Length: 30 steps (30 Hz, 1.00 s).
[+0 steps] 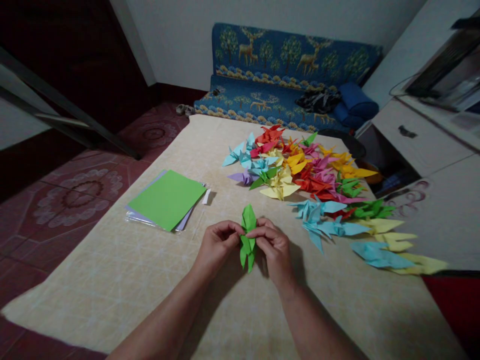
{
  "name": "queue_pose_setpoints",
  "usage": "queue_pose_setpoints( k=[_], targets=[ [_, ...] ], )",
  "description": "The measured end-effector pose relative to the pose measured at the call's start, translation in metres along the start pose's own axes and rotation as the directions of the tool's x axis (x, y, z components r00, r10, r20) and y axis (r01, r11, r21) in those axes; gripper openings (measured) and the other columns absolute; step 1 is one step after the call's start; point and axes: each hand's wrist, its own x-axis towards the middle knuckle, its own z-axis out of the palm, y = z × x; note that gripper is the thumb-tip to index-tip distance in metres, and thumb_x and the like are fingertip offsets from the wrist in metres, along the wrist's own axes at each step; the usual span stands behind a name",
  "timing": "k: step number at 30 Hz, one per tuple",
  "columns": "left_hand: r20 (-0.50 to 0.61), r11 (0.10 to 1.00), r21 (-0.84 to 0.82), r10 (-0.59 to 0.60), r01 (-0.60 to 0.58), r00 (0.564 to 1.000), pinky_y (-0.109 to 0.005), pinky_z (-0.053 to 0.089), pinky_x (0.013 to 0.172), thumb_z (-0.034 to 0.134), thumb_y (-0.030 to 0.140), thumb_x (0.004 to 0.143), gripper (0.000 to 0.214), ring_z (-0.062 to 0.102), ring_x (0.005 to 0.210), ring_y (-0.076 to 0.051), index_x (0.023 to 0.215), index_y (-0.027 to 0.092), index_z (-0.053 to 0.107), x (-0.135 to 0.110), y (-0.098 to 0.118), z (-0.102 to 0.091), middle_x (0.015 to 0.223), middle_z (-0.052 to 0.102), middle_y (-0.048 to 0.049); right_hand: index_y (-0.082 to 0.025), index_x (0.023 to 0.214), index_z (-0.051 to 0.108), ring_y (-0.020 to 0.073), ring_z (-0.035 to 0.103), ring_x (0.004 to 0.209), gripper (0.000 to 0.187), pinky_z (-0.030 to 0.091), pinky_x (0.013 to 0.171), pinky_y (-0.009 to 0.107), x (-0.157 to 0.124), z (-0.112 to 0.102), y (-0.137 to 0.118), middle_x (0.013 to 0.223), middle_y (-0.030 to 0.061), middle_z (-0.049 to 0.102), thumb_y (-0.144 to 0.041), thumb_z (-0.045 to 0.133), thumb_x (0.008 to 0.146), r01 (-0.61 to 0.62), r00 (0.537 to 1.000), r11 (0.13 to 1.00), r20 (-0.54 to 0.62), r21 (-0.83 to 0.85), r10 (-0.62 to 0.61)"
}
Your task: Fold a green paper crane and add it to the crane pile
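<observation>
Between my two hands is a folded green paper crane, held above the cream tablecloth with one long tip pointing away from me and split tips pointing towards me. My left hand pinches its left side with thumb and forefinger. On the other side, my right hand is closed on the paper, its fingertips pressing near the middle. Several finished paper cranes in many colours lie in a heap beyond my right hand. A light blue crane lies closest to that hand.
A stack of square paper with a green sheet on top lies at the left on clear plastic. The table has a patterned cloth. Behind it stands a blue bench with deer patterns; a white cabinet is at the right.
</observation>
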Motion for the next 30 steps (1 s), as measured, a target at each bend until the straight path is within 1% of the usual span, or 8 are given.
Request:
queue_pose_setpoints(
  k=[6,10,13,16,19,22,25,30],
  targets=[
    [-0.019,1.000,0.022,-0.006,0.007,1.000,-0.019,0.034,0.047,0.068,0.017,0.064,0.005,0.045,0.045,-0.008,0.061,0.014,0.067,0.0005,0.0009,0.0006,0.049,0.055,0.0019,-0.024,0.072,0.075,0.0171,0.056,0.084,0.027,0.042,0.070,0.027,-0.0002,0.0017,-0.0032,0.087,0.0027,0.056,-0.010,0.054,0.076,0.045,0.999,0.998,-0.020,-0.051,-0.047],
    [-0.006,0.999,0.022,-0.029,0.029,1.000,-0.019,0.035,0.048,0.066,0.020,0.068,0.008,0.047,0.047,-0.008,0.067,0.013,0.069,-0.0003,-0.0004,-0.0022,0.051,0.056,0.0009,-0.025,0.073,0.076,0.0172,0.056,0.084,0.028,0.043,0.070,0.027,-0.0017,0.0030,-0.0040,0.087,0.0032,0.055,-0.009,0.053,0.078,0.101,0.993,0.987,-0.048,-0.127,-0.108],
    [0.017,0.999,0.033,-0.039,0.038,0.999,-0.019,0.038,0.051,0.073,0.025,0.069,0.013,0.050,0.049,-0.008,0.068,0.012,0.068,-0.0004,-0.0023,-0.0027,0.056,0.059,0.0000,-0.025,0.075,0.076,0.0174,0.056,0.087,0.028,0.044,0.073,0.027,-0.0017,0.0031,-0.0030,0.088,0.0035,0.055,-0.008,0.053,0.079,0.144,0.986,0.977,-0.056,-0.159,-0.154],
    [0.008,0.999,0.030,-0.015,0.015,1.000,-0.019,0.040,0.052,0.081,0.025,0.062,0.021,0.053,0.051,-0.009,0.069,0.012,0.065,0.0007,-0.0050,-0.0013,0.056,0.060,0.0002,-0.024,0.075,0.075,0.0177,0.056,0.088,0.027,0.045,0.074,0.028,-0.0011,0.0028,-0.0023,0.088,0.0037,0.055,-0.009,0.054,0.080,0.151,0.984,0.974,-0.065,-0.168,-0.163],
    [-0.005,1.000,-0.007,0.003,-0.003,1.000,-0.020,0.043,0.053,0.084,0.023,0.058,0.025,0.056,0.051,-0.010,0.069,0.013,0.063,0.0023,-0.0075,-0.0004,0.058,0.062,0.0003,-0.022,0.074,0.072,0.0178,0.058,0.084,0.019,0.045,0.071,0.028,-0.0024,0.0025,-0.0021,0.086,0.0034,0.056,-0.014,0.056,0.080,0.092,0.991,0.984,-0.082,-0.150,-0.105],
    [-0.030,0.999,-0.034,0.023,-0.024,0.999,-0.019,0.044,0.053,0.085,0.021,0.057,0.028,0.056,0.052,-0.009,0.068,0.014,0.060,0.0031,-0.0079,-0.0005,0.059,0.062,0.0014,-0.022,0.088,0.064,0.0154,0.058,0.071,0.008,0.045,0.062,0.025,-0.0051,0.0026,-0.0023,0.080,0.0009,0.060,-0.023,0.060,0.082,-0.046,0.991,0.998,-0.125,-0.030,0.042],
    [-0.048,0.997,-0.066,0.033,-0.036,0.998,-0.019,0.046,0.054,0.085,0.019,0.056,0.030,0.057,0.053,-0.009,0.068,0.014,0.058,0.0028,-0.0062,-0.0011,0.060,0.062,0.0024,-0.022,0.098,0.054,0.0145,0.058,0.068,0.024,0.045,0.058,0.023,-0.0060,0.0041,-0.0033,0.080,0.0002,0.060,-0.032,0.065,0.080,-0.106,0.985,0.991,-0.125,0.081,0.116],
    [-0.073,0.993,-0.108,0.031,-0.039,0.997,-0.017,0.043,0.052,0.086,0.019,0.055,0.032,0.054,0.051,-0.007,0.065,0.015,0.056,0.0023,-0.0027,-0.0015,0.057,0.060,0.0039,-0.019,0.081,0.057,0.0132,0.055,0.062,0.022,0.046,0.055,0.023,-0.0044,0.0073,-0.0047,0.070,-0.0005,0.059,-0.037,0.070,0.076,-0.172,0.983,0.984,-0.053,0.034,0.174]
  ],
)
